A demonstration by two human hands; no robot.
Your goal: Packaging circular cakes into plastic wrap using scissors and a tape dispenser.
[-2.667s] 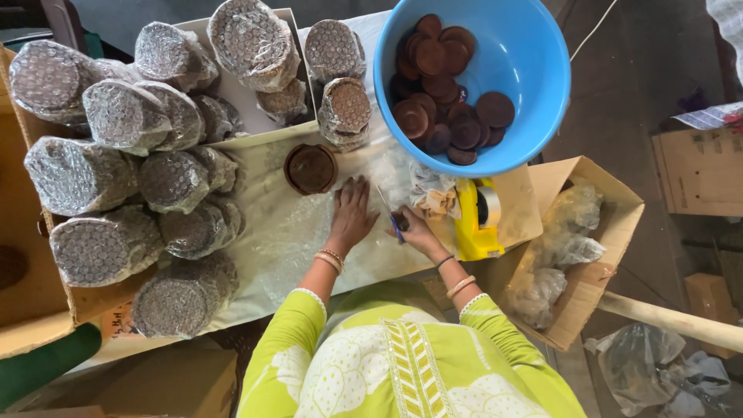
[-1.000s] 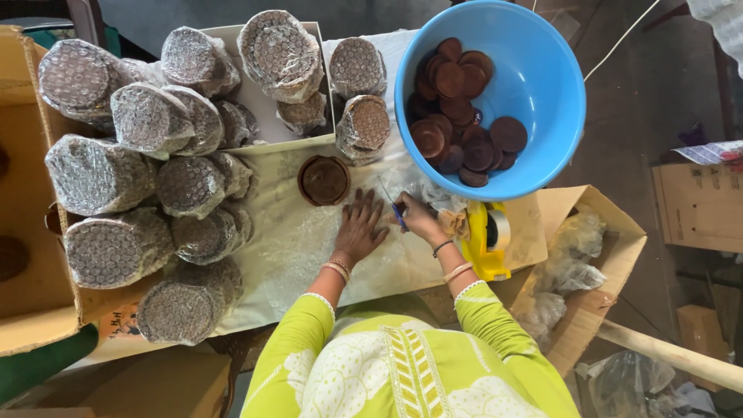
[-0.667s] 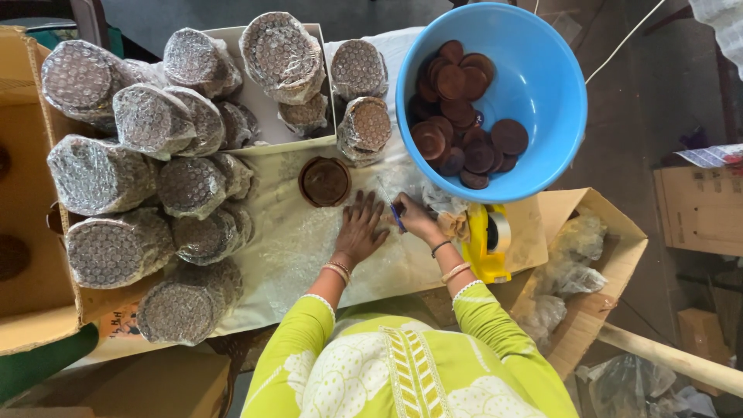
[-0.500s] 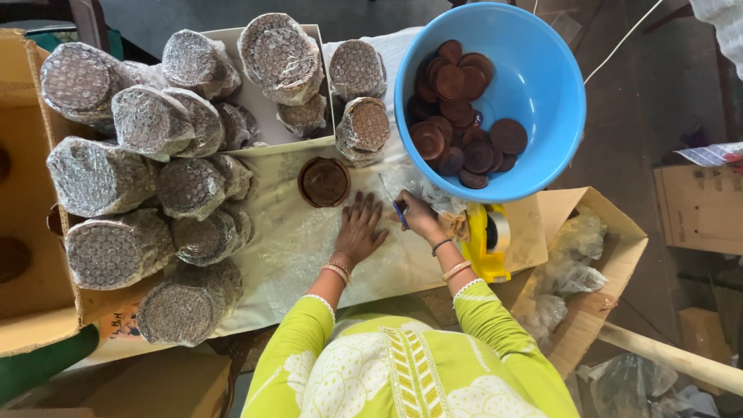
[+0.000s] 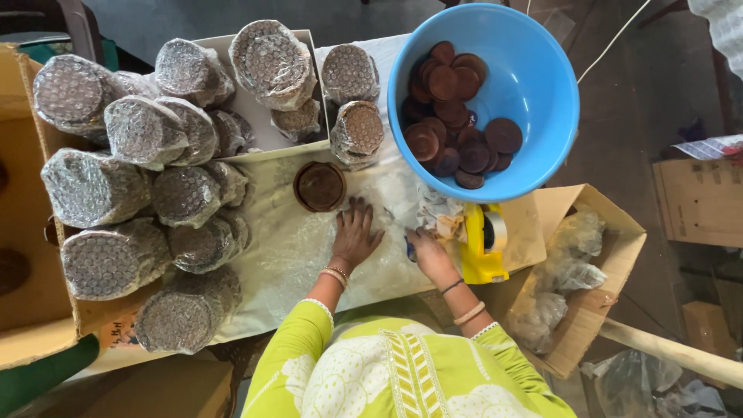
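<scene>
My left hand point(image 5: 355, 234) lies flat, fingers spread, pressing a clear sheet of bubble wrap point(image 5: 306, 248) onto the table. Just beyond its fingertips stands a small stack of brown clay discs point(image 5: 320, 186), unwrapped. My right hand point(image 5: 428, 251) rests on the sheet's right side and grips a small blue tool point(image 5: 409, 246), mostly hidden by the fingers. A yellow tape dispenser point(image 5: 484, 243) sits right beside that hand. A big blue tub point(image 5: 534, 93) holding several loose brown discs is behind it.
Several bubble-wrapped stacks of discs point(image 5: 139, 201) crowd the table's left side and a white tray point(image 5: 255, 128). An open cardboard box point(image 5: 31, 255) sits at the left; another box point(image 5: 596, 294) with plastic bags sits low on the right. More cartons point(image 5: 700, 201) stand farther right.
The view has shifted slightly since the oldest frame. Both hands stay on the bubble wrap; the right hand has moved a little across the sheet with the blue tool.
</scene>
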